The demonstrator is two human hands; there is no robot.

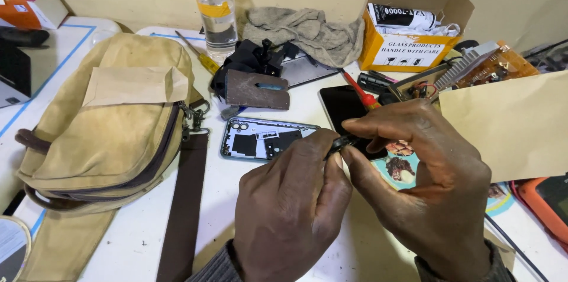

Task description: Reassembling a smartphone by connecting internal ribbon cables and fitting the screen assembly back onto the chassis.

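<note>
Head view. The left hand (pixel 290 211) and right hand (pixel 426 169) meet over the white table (pixel 136 240), near its front edge. Both pinch a small, thin black part (pixel 342 142) between thumb and fingertips; the other fingers are curled in. What the part is cannot be made out.

Just behind the hands lies an opened phone back shell with a pale blue rim (pixel 263 138), inner side up. To its right a black glass phone screen (pixel 346 110) lies flat, partly covered by the right hand. A tan canvas bag with a brown strap (pixel 112 122) occupies the left of the table. At the rear stand a clear plastic bottle (pixel 217 13), a grey cloth (pixel 307 31) and a yellow cardboard box (pixel 408 45).
</note>
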